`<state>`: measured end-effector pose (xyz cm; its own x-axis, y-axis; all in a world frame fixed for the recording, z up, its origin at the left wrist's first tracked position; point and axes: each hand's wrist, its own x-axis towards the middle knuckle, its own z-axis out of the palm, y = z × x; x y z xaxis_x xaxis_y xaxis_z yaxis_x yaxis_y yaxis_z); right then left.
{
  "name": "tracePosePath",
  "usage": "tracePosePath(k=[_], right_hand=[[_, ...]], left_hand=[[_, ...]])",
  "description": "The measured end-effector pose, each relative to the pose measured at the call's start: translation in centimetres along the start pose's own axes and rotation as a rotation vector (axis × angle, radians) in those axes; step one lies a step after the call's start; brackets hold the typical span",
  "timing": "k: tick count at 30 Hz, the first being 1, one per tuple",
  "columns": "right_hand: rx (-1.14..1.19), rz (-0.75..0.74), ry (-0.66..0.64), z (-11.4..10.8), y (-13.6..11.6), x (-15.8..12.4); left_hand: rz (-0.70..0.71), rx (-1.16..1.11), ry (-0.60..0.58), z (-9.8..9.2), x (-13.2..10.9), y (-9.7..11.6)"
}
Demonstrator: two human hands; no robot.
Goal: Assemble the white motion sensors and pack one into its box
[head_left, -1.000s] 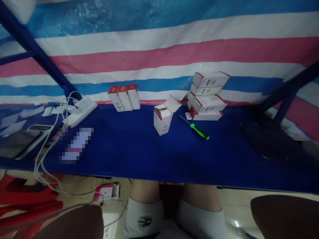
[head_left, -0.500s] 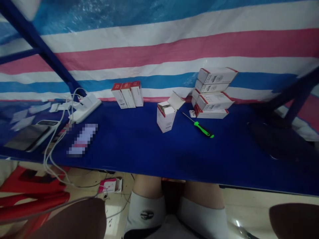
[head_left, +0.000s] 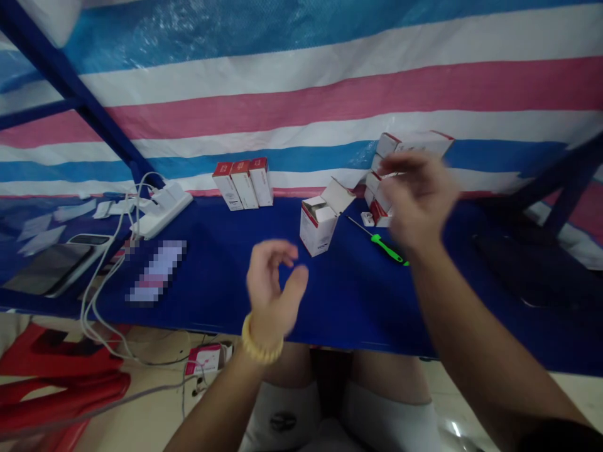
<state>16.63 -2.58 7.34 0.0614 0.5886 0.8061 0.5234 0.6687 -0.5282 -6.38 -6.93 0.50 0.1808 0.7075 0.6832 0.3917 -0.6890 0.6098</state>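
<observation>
My left hand [head_left: 276,285], with a yellow beaded bracelet [head_left: 260,342] at the wrist, hovers over the table just in front of a white-and-red carton [head_left: 318,232] whose lid stands open. Its fingers curl but stay apart, with nothing between them. Blurred by motion, my right hand [head_left: 419,194] is raised in front of a stack of white-and-red boxes [head_left: 438,143] and partly hides them. Its thumb and fingers are apart around no visible thing. A green-handled screwdriver [head_left: 387,249] lies below that hand, its shaft pointing toward the open carton.
Three upright boxes [head_left: 242,185] stand at the back left. Further left are a power strip [head_left: 162,210] with white cables, a pixelated phone-like shape [head_left: 157,270] and a grey flat device [head_left: 49,267]. A dark flat object [head_left: 527,270] lies on the right. Behind hangs a striped sheet [head_left: 301,107].
Both my hands have come into view from below, the right one reaching farther, up to the stacked boxes. The boxes and screwdriver stay where they were; the view has shifted slightly.
</observation>
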Motion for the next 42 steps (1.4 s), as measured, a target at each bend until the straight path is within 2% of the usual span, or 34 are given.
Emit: tracePosePath(k=[2, 4, 7, 9, 11, 13, 15, 20, 23, 29, 33, 39, 42], right_hand=[[-0.042, -0.075, 0.045, 1.4, 0.7, -1.0], [-0.084, -0.116, 0.019, 2.9, 1.5, -2.4], [-0.092, -0.075, -0.043, 4.5, 2.9, -4.4], [-0.077, -0.029, -0.041, 5.1, 3.7, -5.4], [-0.050, 0.027, -0.051, 5.5, 4.3, -6.2], [-0.005, 0.076, -0.106, 5.8, 4.6, -6.9], [0.062, 0.117, -0.172, 6.1, 4.7, -7.5], [0.243, 0.209, -0.269, 6.3, 4.5, -8.4], [0.210, 0.201, -0.302, 5.9, 4.2, -8.3], [0.087, 0.202, -0.297, 5.4, 3.5, -7.2], [0.094, 0.227, -0.301, 5.4, 3.8, -7.1], [0.058, 0.147, -0.149, 5.4, 3.7, -7.1], [0.035, 0.132, -0.127, 5.3, 3.6, -6.9]], left_hand=[[-0.093, -0.013, 0.037, 1.4, 1.4, -1.6], [-0.160, -0.040, -0.014, 3.0, 3.2, -3.7], [-0.085, -0.122, -0.161, 5.2, 5.6, -6.5], [-0.026, -0.145, -0.139, 5.9, 6.3, -7.6], [0.067, -0.123, -0.056, 6.1, 6.4, -8.1], [0.195, -0.078, 0.006, 5.8, 6.3, -8.1], [0.299, -0.027, 0.011, 5.2, 6.1, -7.9], [0.355, 0.117, -0.016, 3.9, 5.7, -6.8], [0.413, 0.167, -0.026, 3.8, 5.6, -6.3], [0.357, 0.140, 0.031, 4.4, 5.6, -6.6], [0.395, 0.109, 0.063, 4.8, 5.5, -6.8], [0.396, 0.156, 0.040, 5.3, 5.4, -6.6], [0.393, 0.168, 0.028, 5.4, 5.4, -6.4]])
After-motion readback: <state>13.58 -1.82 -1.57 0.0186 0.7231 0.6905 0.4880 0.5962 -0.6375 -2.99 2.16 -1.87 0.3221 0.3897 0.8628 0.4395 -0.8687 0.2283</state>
